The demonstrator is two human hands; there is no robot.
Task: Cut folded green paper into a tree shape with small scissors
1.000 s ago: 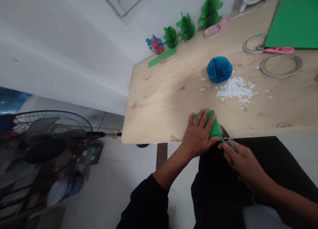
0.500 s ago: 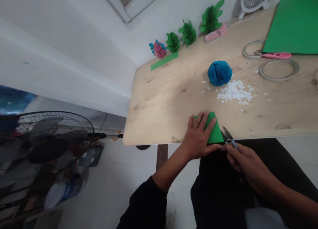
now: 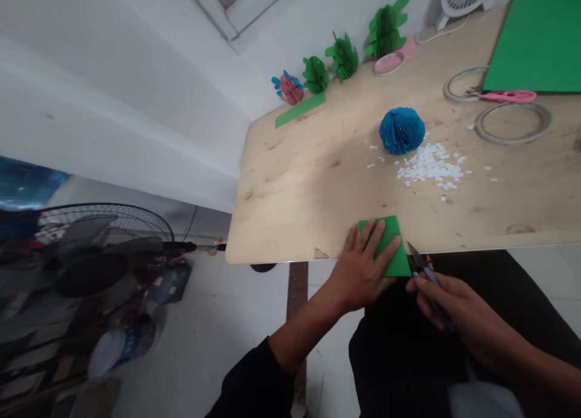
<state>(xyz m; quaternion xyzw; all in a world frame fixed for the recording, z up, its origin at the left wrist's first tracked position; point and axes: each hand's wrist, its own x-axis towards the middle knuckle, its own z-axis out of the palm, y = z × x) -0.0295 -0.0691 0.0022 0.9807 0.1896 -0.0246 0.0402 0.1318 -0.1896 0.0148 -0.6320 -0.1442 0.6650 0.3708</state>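
Head view: four folded-paper shapes stand shaped by the wall, three green figures [image 3: 344, 60] and one pink-and-blue figure [image 3: 291, 90], while a round blue paper ball [image 3: 401, 131] sits nearer, beside scattered white paper bits [image 3: 430, 163]. These look complete or well advanced. The green paper piece [image 3: 396, 259] in hand seems at an earlier stage, still a flat, straight-edged shape; how much work remains on it cannot be told. A green strip [image 3: 300, 110] and a larger green sheet [image 3: 540, 43] also lie on the table [image 3: 281, 194].

The piece rests at the table's near edge, its lower part jutting past the rim. The person's left hand [image 3: 358, 273] lies palm down across it, fingers spread, the forearm slanting up from a dark sleeve [image 3: 258, 378]. The thumb is mostly hidden, so whether it pinches from below cannot be told. The right hand [image 3: 447, 294] comes in from the lower right with fingers curled, gripping the handles of the scissors [image 3: 430, 275], whose parted blades point up and left, just beside the piece's right-hand edge.
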